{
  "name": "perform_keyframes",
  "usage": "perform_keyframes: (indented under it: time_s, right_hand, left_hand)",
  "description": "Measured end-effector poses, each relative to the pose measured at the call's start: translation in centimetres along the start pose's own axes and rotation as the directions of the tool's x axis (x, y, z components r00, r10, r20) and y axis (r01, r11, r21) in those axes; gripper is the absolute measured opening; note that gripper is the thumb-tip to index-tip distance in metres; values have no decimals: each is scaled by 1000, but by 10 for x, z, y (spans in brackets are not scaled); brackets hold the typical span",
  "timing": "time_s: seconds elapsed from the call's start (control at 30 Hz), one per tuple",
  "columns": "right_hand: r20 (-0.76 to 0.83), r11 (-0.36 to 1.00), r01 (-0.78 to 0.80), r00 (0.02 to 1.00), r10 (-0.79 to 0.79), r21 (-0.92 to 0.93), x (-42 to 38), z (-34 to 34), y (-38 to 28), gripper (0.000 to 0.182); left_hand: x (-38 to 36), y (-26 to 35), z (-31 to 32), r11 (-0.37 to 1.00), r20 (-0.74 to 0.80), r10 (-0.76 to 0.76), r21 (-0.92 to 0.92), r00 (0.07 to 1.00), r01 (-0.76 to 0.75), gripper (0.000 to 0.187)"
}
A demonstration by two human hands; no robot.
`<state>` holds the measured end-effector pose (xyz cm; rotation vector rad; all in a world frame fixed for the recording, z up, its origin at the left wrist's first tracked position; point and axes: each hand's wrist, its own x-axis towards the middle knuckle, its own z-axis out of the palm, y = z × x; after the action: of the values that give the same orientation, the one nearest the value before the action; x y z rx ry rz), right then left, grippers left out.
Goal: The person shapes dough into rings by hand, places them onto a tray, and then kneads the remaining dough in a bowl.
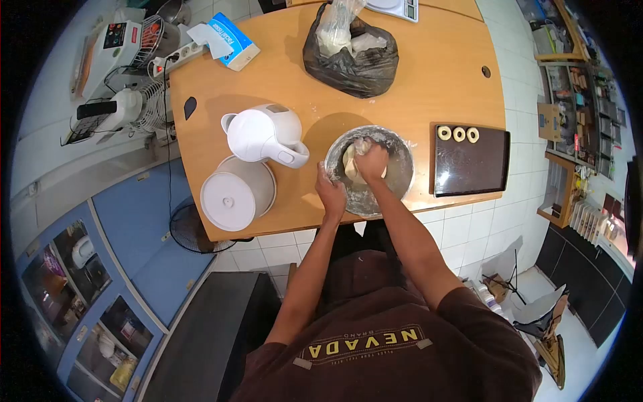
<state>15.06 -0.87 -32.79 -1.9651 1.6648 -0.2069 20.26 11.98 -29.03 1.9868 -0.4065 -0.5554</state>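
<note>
A metal bowl (404,175), dusted with flour inside, stands near the table's front edge. In it lies a lump of pale dough (351,166). My right hand (372,162) is down inside the bowl, its fingers closed on the dough. Floury fingers of my left hand (331,192) grip the bowl's left rim from outside. To the right, a dark baking tray (472,164) carries three pale dough rings (459,135) along its far edge.
Left of the bowl are a white electric kettle (258,136) and a white lidded container (229,201). A black plastic bag (355,70) sits behind the bowl, with a scale (400,8) beyond it. A tissue box (231,41) lies at the back left of the wooden table (442,74).
</note>
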Motion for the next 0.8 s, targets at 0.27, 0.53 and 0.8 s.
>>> perform_keyframes:
  time_s: [0.27, 0.53, 0.8]
  right_hand:
    - [151, 817, 62, 972, -179, 573, -11, -41, 32, 27]
    - [413, 886, 462, 813, -410, -29, -42, -71, 4, 50]
    - [393, 806, 563, 793, -465, -182, -63, -28, 43, 68]
  left_hand:
    - [7, 1, -4, 997, 65, -72, -29, 995, 74, 67]
    - [5, 18, -5, 997, 33, -80, -14, 996, 81, 41]
    - [-4, -1, -1, 998, 58, -63, 33, 996, 61, 56]
